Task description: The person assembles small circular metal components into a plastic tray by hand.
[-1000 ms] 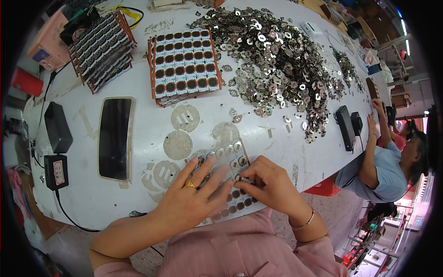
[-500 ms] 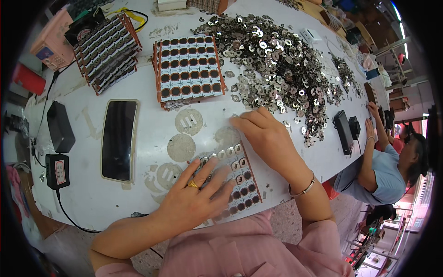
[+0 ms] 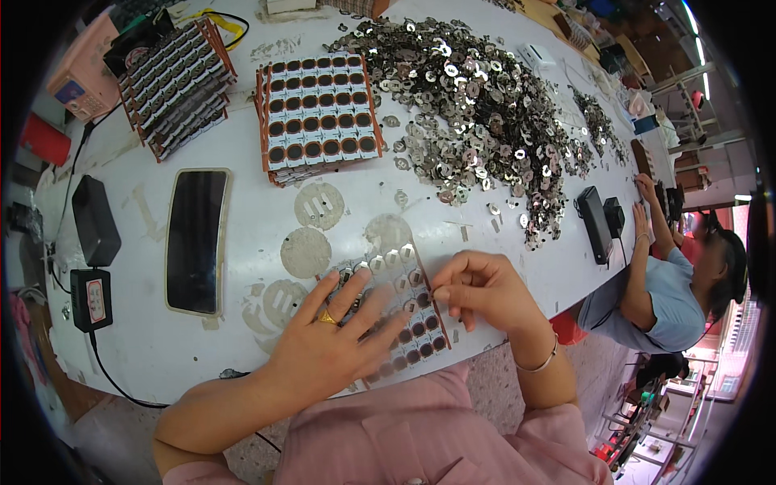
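A panel of small circuit boards (image 3: pixel 423 339) lies at the table's near edge, with rows of dark round spots. Silvery metal clips (image 3: pixel 393 257) sit on its far rows. My left hand (image 3: pixel 335 331), with a gold ring, is spread open over the panel's left part and hides some of it. Two of its fingers are blurred. At the panel's right edge my right hand (image 3: pixel 485 291) has thumb and forefinger pinched together. Whatever those fingertips hold, if anything, is too small to make out.
A large heap of loose metal clips (image 3: pixel 485 121) covers the far right. Stacked panels (image 3: pixel 323 109) and another stack (image 3: pixel 178 89) stand at the back. A phone (image 3: pixel 196 242) and black adapters (image 3: pixel 90 299) lie left. Another person (image 3: pixel 679 283) sits at the right side.
My right hand has moved from beyond the panel's far edge, nearer to me, to its right edge. My left hand stays over the panel. The whole view has shifted slightly.
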Available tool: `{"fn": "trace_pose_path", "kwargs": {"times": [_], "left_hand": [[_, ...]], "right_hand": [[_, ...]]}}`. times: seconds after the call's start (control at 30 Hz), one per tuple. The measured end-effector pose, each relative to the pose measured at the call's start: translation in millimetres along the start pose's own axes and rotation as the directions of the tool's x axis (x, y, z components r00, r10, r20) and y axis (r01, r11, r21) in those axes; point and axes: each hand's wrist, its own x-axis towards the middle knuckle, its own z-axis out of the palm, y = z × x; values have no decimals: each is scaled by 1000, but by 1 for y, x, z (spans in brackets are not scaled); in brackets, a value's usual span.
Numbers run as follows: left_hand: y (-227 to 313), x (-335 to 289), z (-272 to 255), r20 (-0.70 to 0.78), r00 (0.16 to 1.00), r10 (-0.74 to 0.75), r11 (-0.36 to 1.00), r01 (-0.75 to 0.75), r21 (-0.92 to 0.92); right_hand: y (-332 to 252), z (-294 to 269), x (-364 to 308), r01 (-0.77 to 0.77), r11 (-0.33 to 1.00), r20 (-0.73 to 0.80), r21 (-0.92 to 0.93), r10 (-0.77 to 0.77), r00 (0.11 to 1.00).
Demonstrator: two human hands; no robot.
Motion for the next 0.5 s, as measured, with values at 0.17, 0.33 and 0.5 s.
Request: {"fn": "trace_pose_path", "kwargs": {"times": [0.17,0.33,0.5], "left_hand": [[0,0,0,7,1000,-6,1000,6,-5],[0,-1,2,4,1000,4,1000,-4,8],[1,0,1,1,1000,-3,1000,3,10]], "right_hand": [[6,12,-11,111,886,-30,-450,-139,990],[7,17,-12,163,829,-29,-534,-211,977],[5,21,-12,253,735,11,-629,-318,948]]}}
